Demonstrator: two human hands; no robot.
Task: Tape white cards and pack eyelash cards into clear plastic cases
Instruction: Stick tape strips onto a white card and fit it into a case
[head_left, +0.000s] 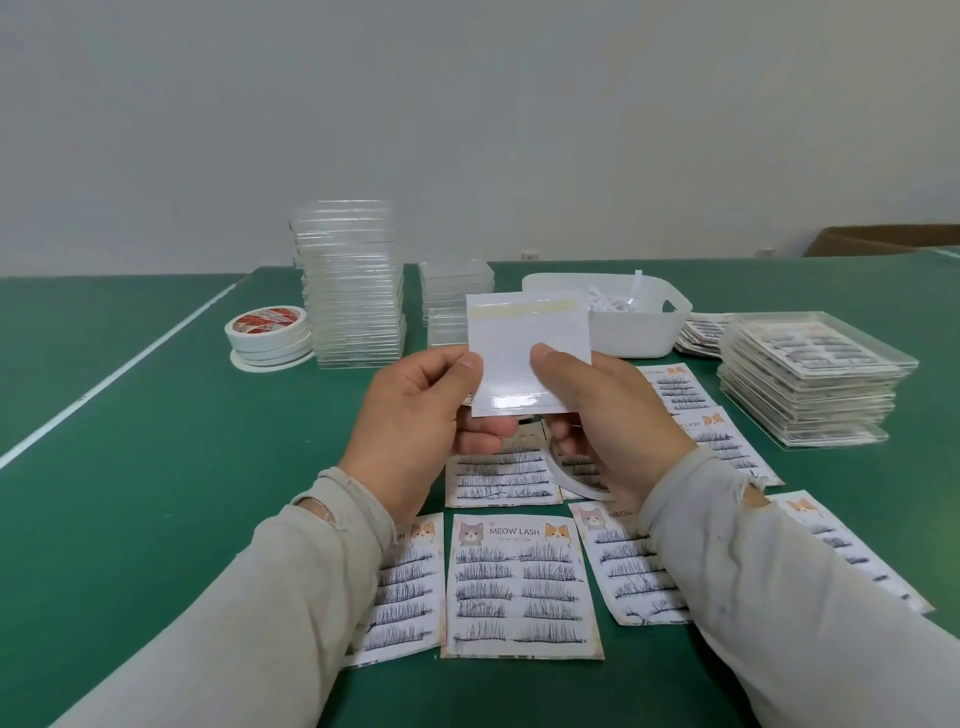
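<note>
Here both hands hold 1 white card (527, 348) upright at the centre of the frame, above the green table (130, 467). The left hand (415, 415) pinches its lower left edge between thumb and fingers; the right hand (608, 415) pinches its lower right edge the same way. A pale tape strip crosses the card's top. Lash cards (522, 587) lie flat below the hands. Empty cases (353, 286) stand stacked at centre left beside tape rolls (270, 332); filled cases (810, 379) sit at right.
</note>
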